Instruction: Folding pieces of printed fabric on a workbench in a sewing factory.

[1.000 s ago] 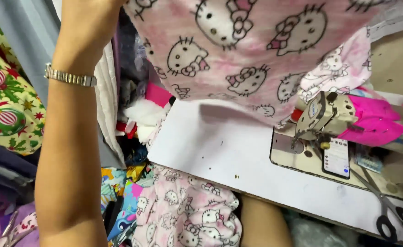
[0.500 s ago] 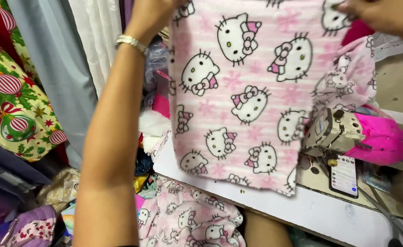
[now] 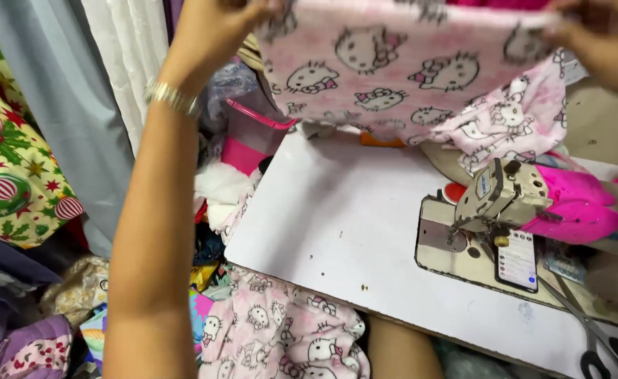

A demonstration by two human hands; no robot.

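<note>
Between the fingers of both hands hangs pink fabric point(image 3: 407, 70) printed with white cartoon cats. Below the fingers, the table point(image 3: 337, 231) is white and the sewing machine point(image 3: 505, 193) beige with bright pink cloth point(image 3: 575, 203).

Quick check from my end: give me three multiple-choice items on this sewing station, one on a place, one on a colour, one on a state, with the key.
1. Where do the scissors lie?
A. On the white table's near right corner
B. On the pink bin
C. On the floor

2. What colour is the cloth draped over the sewing machine?
A. Green
B. Bright pink
C. Black

3. How is the cat-print fabric held?
A. Flat on the table
B. Folded on the lap
C. Raised between left hand and right hand

Key: 1 A, handles show by the table's right edge; 2 B, magenta cloth covers the machine's body; 3 C, both hands grip its top edge.
</note>
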